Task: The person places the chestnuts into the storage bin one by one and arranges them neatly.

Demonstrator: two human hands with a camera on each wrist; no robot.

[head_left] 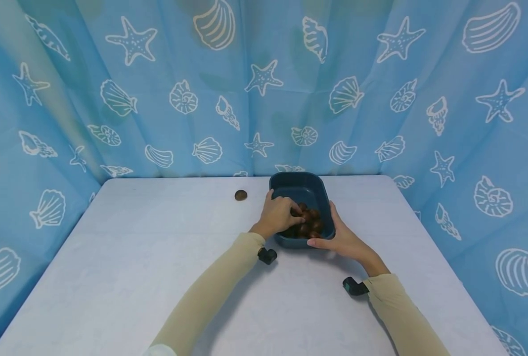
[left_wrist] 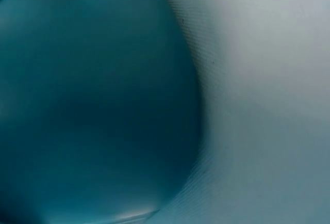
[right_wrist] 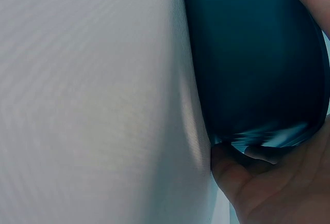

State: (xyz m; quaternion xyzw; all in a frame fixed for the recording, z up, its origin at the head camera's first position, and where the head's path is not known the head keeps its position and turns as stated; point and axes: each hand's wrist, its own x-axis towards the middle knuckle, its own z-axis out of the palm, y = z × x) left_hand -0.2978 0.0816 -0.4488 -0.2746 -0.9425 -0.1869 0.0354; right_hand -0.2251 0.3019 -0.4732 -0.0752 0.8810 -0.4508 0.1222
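Note:
A dark blue rectangular tub (head_left: 297, 192) with rounded corners stands near the table's far edge, its near part filled with several round, shiny brown nuts (head_left: 316, 226), perhaps macadamias. My left hand (head_left: 278, 215) reaches over the tub's left side, finger and thumb pinching at a nut among the pile; its other fingertips are partly hidden. My right hand (head_left: 341, 240) grips the tub at its near right corner, thumb along the front and fingers up the right side. In the right wrist view, the palm and fingers touch the tub's wall (right_wrist: 258, 53). Only the tub's outside fills the left wrist view.
One round, dark brown object (head_left: 241, 195) lies alone on the white tablecloth (head_left: 157, 237), left of the tub. Behind the table hangs a blue curtain (head_left: 228, 74) with white shells and starfish. Small black wrist cameras (head_left: 267, 255) sit on both wrists.

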